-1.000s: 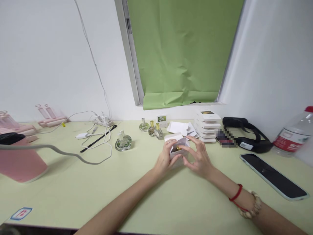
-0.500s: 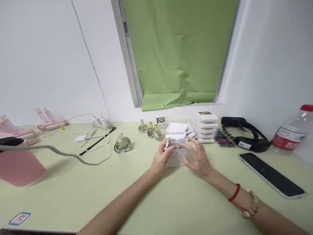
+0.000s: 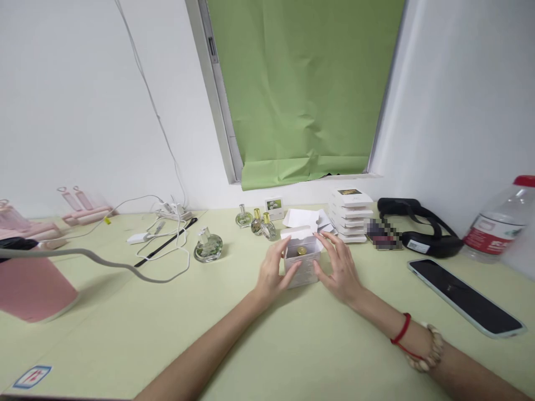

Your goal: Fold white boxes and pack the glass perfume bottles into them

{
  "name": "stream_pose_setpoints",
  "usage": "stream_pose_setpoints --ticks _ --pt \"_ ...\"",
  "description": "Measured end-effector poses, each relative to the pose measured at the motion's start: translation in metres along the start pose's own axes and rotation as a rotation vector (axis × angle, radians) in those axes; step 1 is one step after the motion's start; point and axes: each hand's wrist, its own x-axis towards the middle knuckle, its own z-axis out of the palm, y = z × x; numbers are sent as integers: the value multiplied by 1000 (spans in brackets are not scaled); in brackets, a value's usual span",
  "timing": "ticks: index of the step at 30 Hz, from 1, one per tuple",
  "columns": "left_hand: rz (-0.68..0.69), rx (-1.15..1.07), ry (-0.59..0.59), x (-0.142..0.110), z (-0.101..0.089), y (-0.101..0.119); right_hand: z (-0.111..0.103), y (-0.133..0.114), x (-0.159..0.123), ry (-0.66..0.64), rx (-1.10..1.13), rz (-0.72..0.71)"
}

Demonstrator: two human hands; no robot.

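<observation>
A small white carton [image 3: 305,273] stands on the table in front of me with its top flap raised at the back. Inside it shows the gold cap [image 3: 301,251] of a bottle, whose body is hidden by the walls. My left hand [image 3: 271,273] grips the carton's left side, thumb across the front edge. On the right side my right hand [image 3: 339,270] holds it, with fingertips by the raised flap and the thumb at the front corner. Just behind lie white papers or flattened cartons [image 3: 300,218].
Perfume bottles [image 3: 208,246] stand left of the carton and behind it. A stack of white boxes [image 3: 350,214], a black headset [image 3: 430,245], a phone [image 3: 463,298] and a plastic bottle [image 3: 497,223] are on the right. Cables [image 3: 184,245] and a pink container [image 3: 35,287] occupy the left.
My left fingers have drawn back from the carton's opening to its side and front edge. The gold cap inside now shows uncovered, and the carton's opening faces me more.
</observation>
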Motion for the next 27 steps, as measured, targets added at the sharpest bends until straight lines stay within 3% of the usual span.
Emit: stream_pose_setpoints --ticks 9,16,23,27 --pt "-63 -101 -32 4 -3 4 1 0 -1 -18 -6 1" --pt "-134 -162 87 5 -4 0 1 5 -1 -31 -24 76" --pt "-315 -257 17 7 -4 7 4 3 -2 -50 106 70" --pt "-327 -270 -6 6 -2 4 3 2 -2 -36 165 70"
